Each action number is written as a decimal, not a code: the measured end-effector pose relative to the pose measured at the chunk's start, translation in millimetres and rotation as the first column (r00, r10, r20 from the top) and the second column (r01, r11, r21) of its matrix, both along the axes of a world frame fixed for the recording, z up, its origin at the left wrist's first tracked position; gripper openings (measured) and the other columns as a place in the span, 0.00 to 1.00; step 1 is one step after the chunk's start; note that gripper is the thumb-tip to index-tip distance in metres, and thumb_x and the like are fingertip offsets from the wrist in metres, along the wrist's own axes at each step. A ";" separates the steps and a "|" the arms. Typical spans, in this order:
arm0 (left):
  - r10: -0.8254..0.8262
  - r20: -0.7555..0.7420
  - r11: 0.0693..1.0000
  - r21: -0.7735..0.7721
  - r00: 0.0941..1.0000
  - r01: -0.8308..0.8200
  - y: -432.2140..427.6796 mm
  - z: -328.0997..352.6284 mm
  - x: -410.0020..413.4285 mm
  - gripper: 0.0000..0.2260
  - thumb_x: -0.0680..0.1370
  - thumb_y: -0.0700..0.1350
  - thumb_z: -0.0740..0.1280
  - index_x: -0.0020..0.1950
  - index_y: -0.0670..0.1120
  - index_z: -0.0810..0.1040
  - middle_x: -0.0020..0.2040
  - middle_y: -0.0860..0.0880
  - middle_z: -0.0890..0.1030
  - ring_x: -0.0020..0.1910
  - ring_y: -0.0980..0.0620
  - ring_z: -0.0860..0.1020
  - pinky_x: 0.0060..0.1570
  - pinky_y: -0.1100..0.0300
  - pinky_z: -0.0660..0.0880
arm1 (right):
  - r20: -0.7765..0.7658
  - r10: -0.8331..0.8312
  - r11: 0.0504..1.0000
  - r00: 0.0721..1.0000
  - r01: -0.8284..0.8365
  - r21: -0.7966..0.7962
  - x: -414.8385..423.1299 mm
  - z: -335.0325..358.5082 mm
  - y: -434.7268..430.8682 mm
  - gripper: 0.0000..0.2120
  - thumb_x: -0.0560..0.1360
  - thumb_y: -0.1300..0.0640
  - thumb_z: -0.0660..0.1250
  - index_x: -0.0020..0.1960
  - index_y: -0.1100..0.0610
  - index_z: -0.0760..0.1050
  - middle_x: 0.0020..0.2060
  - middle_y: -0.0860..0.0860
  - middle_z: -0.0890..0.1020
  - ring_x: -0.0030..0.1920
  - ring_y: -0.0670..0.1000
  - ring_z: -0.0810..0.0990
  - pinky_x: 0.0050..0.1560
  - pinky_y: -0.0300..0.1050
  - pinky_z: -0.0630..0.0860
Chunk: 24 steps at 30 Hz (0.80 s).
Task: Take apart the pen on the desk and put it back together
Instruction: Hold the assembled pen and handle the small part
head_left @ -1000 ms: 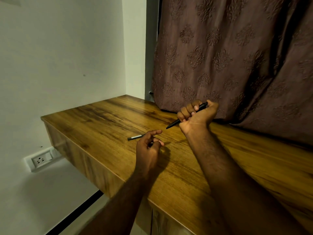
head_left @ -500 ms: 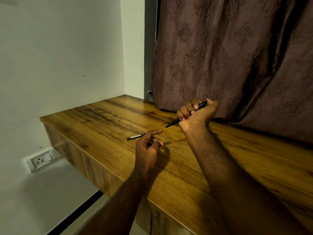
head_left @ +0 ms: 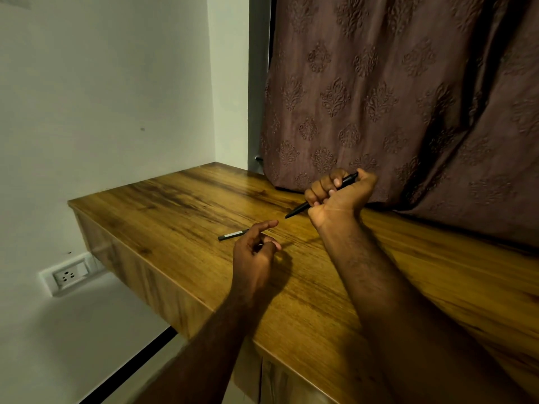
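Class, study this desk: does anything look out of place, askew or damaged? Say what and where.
Nothing looks damaged or spilled. One slim dark pen part lies loose on the desk, by the left hand, apart from the pen that the right hand grips in a fist.

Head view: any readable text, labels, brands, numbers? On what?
No text can be read in this view.
Pen part lying on the desk: pale band, possibly print, too small to read.
Black pen gripped in the right hand: no marking shows.
Wall socket: no lettering shows.
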State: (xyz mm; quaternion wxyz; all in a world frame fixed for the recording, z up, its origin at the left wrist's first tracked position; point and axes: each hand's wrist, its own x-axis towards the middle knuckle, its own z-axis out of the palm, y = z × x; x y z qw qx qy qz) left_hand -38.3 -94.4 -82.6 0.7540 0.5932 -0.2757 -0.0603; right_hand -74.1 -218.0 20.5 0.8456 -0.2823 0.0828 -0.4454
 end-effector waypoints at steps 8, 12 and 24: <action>-0.001 0.006 1.000 0.014 1.000 0.001 0.4 -1.8 1.2 0.18 0.77 0.30 0.58 0.59 0.47 0.79 0.41 0.39 0.80 0.31 0.59 0.75 0.29 0.69 0.70 | -0.012 -0.003 1.000 1.000 0.003 0.009 -0.3 0.0 0.6 0.22 0.73 0.43 0.50 0.27 0.55 0.60 0.19 0.48 0.57 0.21 0.49 0.52 0.26 0.36 0.51; -0.005 0.005 1.000 0.019 1.000 0.005 0.7 -0.3 -0.4 0.18 0.77 0.30 0.58 0.60 0.47 0.79 0.42 0.38 0.80 0.30 0.60 0.75 0.28 0.70 0.70 | -0.032 -0.004 1.000 0.999 0.004 0.000 -0.2 0.1 1.2 0.20 0.73 0.44 0.50 0.26 0.55 0.59 0.18 0.48 0.57 0.21 0.49 0.51 0.26 0.36 0.51; -0.012 0.001 1.000 0.018 1.000 0.012 0.5 -0.6 -0.2 0.18 0.77 0.29 0.58 0.59 0.46 0.79 0.41 0.40 0.79 0.30 0.61 0.74 0.29 0.70 0.70 | -0.007 -0.004 1.000 1.000 0.004 0.007 -1.1 0.6 1.6 0.22 0.73 0.43 0.51 0.27 0.55 0.60 0.19 0.48 0.57 0.21 0.49 0.52 0.25 0.36 0.52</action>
